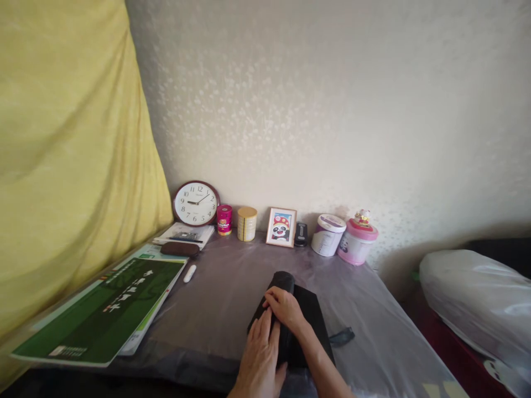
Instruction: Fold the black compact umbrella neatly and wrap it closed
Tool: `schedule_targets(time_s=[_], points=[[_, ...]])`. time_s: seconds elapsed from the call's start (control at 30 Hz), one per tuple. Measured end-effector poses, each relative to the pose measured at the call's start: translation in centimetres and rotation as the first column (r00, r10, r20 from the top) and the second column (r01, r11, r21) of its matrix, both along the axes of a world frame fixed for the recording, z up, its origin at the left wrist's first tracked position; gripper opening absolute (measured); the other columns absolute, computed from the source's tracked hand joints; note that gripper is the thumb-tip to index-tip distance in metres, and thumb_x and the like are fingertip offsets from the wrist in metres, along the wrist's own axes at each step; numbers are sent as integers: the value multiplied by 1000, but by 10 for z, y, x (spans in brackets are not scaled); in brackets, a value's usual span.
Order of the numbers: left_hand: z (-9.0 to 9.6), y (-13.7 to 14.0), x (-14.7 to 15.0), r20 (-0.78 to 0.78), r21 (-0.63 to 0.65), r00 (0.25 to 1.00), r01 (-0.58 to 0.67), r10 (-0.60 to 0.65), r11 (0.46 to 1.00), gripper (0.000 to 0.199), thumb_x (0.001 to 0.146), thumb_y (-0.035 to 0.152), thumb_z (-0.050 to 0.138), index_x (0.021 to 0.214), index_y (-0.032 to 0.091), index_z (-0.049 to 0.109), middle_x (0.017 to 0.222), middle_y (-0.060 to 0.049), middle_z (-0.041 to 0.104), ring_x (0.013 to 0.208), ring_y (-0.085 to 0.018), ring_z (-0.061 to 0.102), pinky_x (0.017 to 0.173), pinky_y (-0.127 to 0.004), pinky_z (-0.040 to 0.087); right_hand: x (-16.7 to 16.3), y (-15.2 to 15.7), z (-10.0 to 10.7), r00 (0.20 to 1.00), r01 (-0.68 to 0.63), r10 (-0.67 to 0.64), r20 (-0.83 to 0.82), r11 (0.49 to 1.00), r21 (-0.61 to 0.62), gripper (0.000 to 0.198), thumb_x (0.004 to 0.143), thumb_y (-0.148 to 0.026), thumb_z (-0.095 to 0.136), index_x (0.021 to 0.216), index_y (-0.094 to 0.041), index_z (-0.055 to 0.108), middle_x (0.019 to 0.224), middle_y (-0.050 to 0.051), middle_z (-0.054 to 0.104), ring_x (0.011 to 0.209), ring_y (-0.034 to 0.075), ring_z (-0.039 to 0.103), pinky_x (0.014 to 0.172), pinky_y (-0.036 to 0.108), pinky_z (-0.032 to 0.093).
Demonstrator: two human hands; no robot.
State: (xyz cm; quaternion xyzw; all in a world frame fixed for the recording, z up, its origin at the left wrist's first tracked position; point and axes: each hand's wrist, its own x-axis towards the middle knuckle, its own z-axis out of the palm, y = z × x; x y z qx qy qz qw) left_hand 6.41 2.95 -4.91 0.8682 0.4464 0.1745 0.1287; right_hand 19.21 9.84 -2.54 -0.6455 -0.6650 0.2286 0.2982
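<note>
A black bundle (284, 281), thick and rounded at its far end, lies near the front of the table over a flat black panel (312, 309); what kind of thing it is I cannot make out. My left hand (261, 342) straddles its near left side, fingers stretched along it and thumb across on the right. Over the top curls my right hand (284, 308), its fingertips touching the left hand's fingers. A dark strap (342, 336) sticks out to the right of the panel. The palms hide much of the bundle's middle.
Green-covered booklets (103, 309), a brown case (180, 249) and a white stick-shaped object (189, 273) lie left. Along the wall stand a clock (196, 203), a pink can (224, 220), a yellow-lidded can (247, 224), a panda picture frame (281, 227) and two tubs (328, 235).
</note>
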Motion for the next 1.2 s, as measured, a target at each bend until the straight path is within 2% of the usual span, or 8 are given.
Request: schedule_targets(time_s=[0.1,0.2,0.37,0.57,0.67,0.83,1.0,1.2], points=[[-11,2,7,-47,-103,999,-13,8,995,82,62,14,51,139,10,21,148,-18,15,135,-31,19,108,-45,29,-2,-11,0,993,-76,68,96,994,82,21,85,-24,45,83,-23,65,75,-2,71,72,13,64,66,22,43],[-17,2,11,-99,-171,995,-24,7,985,85,59,8,49,139,9,21,148,-17,13,136,-30,14,110,-43,25,2,-20,-3,971,-171,128,201,961,216,24,88,-29,45,80,-25,67,81,-1,71,85,16,61,78,26,42],[-23,4,15,-74,-174,997,-30,17,984,87,59,5,45,140,11,13,149,-14,8,137,-27,10,111,-40,22,18,-11,-17,948,-266,195,251,919,292,27,91,-26,42,85,-25,68,95,-1,71,114,18,50,103,37,27],[-32,5,16,-67,-228,998,-32,17,973,91,57,8,47,140,7,7,148,-16,0,137,-27,7,111,-38,19,36,28,-31,953,-168,84,290,946,277,31,91,-24,38,89,-27,69,102,0,69,117,19,47,106,44,18],[-21,4,17,-110,-256,994,-41,13,966,91,57,6,45,140,7,6,148,-15,-3,137,-27,6,111,-38,19,42,47,-34,962,-84,12,274,963,255,30,91,-25,39,89,-27,69,106,0,68,118,18,47,104,40,23],[6,-2,18,-222,-288,975,-76,11,955,90,57,0,42,140,9,7,148,-14,-1,137,-27,9,110,-38,22,57,63,-34,948,145,-199,248,965,220,31,91,-25,36,104,-20,64,111,5,65,107,16,55,97,30,34],[12,-6,17,-183,-255,982,-83,36,963,89,58,-1,41,140,9,10,148,-15,4,136,-27,12,109,-39,24,94,30,-32,895,329,-379,237,918,223,31,88,-25,38,109,-18,59,111,10,63,110,22,53,97,36,36],[8,-8,11,-124,-193,992,-41,17,980,83,65,2,42,140,9,9,149,-16,7,137,-26,13,110,-37,24,127,-35,-36,873,401,-430,231,901,164,23,82,-22,45,94,-20,65,93,11,67,91,23,62,81,32,44]])
